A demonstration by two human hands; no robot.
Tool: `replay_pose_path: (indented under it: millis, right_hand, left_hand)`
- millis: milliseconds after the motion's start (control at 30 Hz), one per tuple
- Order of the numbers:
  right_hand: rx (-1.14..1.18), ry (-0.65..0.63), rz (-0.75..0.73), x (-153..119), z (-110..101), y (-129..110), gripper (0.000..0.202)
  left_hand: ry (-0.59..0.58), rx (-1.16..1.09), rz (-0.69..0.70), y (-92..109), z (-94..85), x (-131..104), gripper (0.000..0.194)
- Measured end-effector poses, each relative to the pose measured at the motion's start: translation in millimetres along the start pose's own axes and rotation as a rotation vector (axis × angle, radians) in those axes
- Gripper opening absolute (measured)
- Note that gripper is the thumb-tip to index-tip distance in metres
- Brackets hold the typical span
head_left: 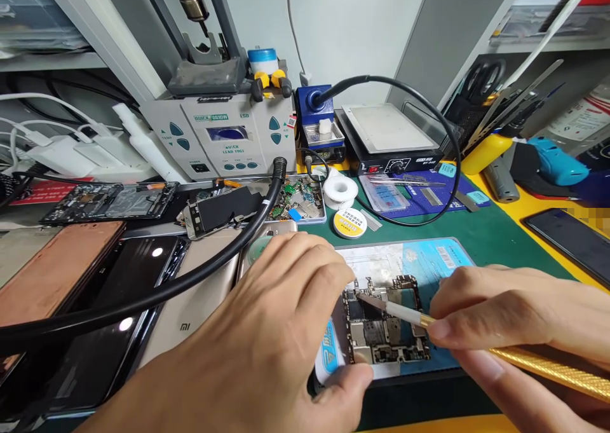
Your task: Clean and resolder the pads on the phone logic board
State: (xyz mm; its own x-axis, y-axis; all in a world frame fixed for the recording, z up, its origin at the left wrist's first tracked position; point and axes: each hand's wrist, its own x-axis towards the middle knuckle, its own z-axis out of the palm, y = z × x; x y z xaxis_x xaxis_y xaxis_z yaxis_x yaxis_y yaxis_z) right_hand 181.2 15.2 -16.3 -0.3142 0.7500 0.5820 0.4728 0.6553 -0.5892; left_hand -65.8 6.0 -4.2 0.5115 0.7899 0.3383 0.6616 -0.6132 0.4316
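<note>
My left hand (281, 318) is curled along the left side of a bare phone circuit board (393, 331), with the fingers at its upper left corner and the thumb near its lower left. The board lies flat on a blue and white pad (438, 255). In my right hand (509, 312) is a craft knife (405, 312) with a gold knurled handle and a pale collar. Its blade points left, and the tip meets the board's upper left part. My left fingertips hide some of that corner.
A black hose (210, 255) crosses over several phones at left, coming from a grey rework station (229, 134). Behind the pad are a solder spool (340, 191), a round tin (349, 223) and a black-based heating plate (391, 131). A dark phone (576, 242) lies at right.
</note>
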Motion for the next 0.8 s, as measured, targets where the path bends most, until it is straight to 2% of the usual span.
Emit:
replay_pose_path:
  millis: [67, 167, 300, 800]
  right_hand:
    - [0.038, -0.058, -0.025, 0.5, -1.6, 1.0, 0.010]
    - [0.064, -0.112, -0.040, 1.2, -5.0, 0.5, 0.021]
    - [0.102, -0.149, -0.072, 2.0, -8.0, 0.6, 0.023]
    - [0.130, -0.151, -0.080, 2.6, -6.9, 1.6, 0.022]
  left_hand:
    - [0.023, 0.012, 0.016, -0.1, 0.3, -0.5, 0.030]
    - [0.047, 0.023, 0.034, 0.2, 0.9, -1.9, 0.029]
    - [0.054, 0.024, 0.034, 0.2, 2.1, -2.0, 0.027]
    - [0.078, 0.048, 0.054, 0.7, 0.5, 1.6, 0.028]
